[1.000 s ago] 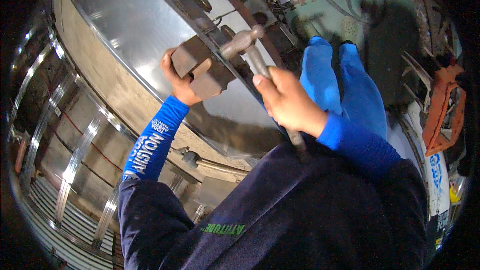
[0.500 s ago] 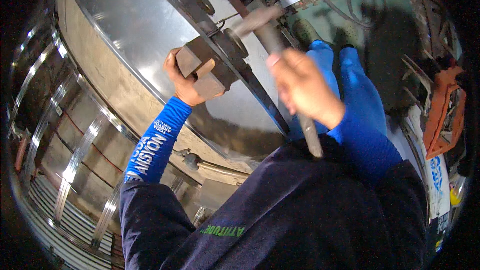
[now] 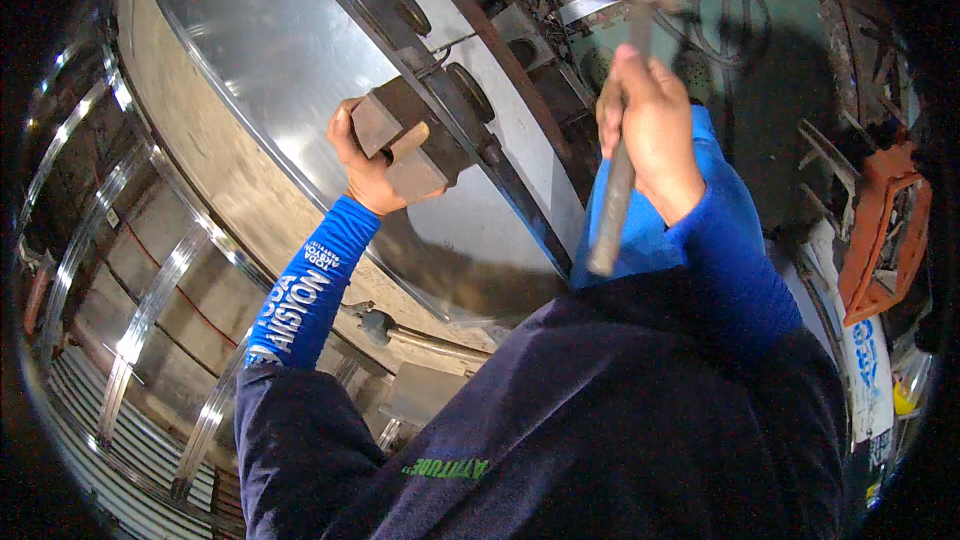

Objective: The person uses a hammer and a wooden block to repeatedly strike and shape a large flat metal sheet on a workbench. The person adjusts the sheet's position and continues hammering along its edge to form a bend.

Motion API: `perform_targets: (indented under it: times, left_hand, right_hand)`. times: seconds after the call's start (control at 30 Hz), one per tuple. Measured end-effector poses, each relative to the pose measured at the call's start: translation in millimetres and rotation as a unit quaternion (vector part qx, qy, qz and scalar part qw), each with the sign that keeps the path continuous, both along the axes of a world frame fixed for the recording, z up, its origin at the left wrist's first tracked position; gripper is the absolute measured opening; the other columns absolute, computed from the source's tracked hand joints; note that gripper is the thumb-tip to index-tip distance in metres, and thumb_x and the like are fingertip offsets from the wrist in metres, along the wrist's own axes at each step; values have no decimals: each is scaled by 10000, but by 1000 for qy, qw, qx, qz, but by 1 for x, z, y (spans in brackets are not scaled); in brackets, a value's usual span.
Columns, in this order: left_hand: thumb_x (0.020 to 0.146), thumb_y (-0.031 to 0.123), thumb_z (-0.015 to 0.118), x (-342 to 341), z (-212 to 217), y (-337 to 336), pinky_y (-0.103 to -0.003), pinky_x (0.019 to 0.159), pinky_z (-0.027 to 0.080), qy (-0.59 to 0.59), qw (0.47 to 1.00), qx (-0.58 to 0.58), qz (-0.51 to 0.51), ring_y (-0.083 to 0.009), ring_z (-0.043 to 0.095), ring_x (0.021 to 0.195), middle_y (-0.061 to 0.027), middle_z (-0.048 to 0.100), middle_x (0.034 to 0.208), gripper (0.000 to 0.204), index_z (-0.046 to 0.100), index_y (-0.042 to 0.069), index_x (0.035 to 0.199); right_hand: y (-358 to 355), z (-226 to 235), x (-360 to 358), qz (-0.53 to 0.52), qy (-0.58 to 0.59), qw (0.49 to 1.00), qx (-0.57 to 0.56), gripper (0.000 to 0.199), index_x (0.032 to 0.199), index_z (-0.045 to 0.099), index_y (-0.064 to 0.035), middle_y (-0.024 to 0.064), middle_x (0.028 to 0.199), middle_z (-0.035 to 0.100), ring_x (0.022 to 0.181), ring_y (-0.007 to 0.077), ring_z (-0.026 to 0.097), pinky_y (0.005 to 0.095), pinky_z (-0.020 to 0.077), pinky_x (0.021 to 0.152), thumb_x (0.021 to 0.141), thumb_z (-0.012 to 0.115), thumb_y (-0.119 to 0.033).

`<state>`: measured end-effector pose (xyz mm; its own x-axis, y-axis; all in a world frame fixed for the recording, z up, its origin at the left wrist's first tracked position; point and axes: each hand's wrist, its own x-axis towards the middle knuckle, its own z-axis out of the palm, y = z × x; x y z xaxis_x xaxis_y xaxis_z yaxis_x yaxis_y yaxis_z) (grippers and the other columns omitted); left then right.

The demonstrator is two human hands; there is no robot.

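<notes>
Your left hand (image 3: 372, 162) grips the brown metal block (image 3: 400, 140), pressed vs the dark bar (image 3: 440, 100) across the shiny round drum (image 3: 270, 70), prob. as backing; your right hand (image 3: 650, 130) is closed on the hammer (image 3: 620, 90), head raised above the block.

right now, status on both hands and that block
Left hand gripping metal block against the dark bar on the steel disc. Right hand shut on hammer, raised clear. Nothing between hammer and block.
</notes>
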<state>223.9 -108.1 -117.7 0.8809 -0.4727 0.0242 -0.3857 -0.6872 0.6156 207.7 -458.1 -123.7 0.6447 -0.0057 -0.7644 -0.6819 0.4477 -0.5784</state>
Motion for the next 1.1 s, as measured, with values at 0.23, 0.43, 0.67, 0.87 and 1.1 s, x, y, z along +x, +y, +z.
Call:
perform_targets:
  times: [0.23,0.43,0.67,0.87,1.1]
  left_hand:
    - [452,323,1020,1,0,-2,-463,1069,397,-11,1000,-25,-9,-334,466,1228,-185,369,1378,1472,67,128,1556]
    - [472,339,1003,1,0,-1,-488,1090,346,1,1000,3,-21,-364,414,1267,-202,358,1387,1427,104,138,1561]
    - [460,442,977,1,11,-1,-493,1171,332,-22,995,94,-38,-323,519,1286,-165,414,1456,1527,-53,169,1554]
    - [478,429,962,0,11,1,-492,1183,319,7,993,111,-45,-321,520,1292,-157,413,1473,1499,-57,205,1555]
    - [420,409,1000,0,0,-1,-476,1116,351,2,999,-18,35,-339,428,1283,-178,373,1399,1406,169,139,1522]
  right_hand:
    - [34,18,-7,283,6,943,173,355,807,448,-103,11,557,469,383,105,441,287,375,342,1065,525,-333]
    - [18,-5,3,-39,39,998,5,407,756,486,-113,12,511,466,376,109,452,283,378,342,1074,489,-366]
    - [29,13,-2,264,-57,962,47,369,816,531,-45,136,617,573,497,242,567,405,460,484,1040,562,-336]
    - [27,-7,20,-72,13,996,-45,385,800,551,-78,38,535,528,372,146,488,322,406,356,1065,496,-352]
    - [29,14,12,182,1,980,80,393,780,505,-104,19,540,494,371,111,443,284,395,355,1055,526,-385]
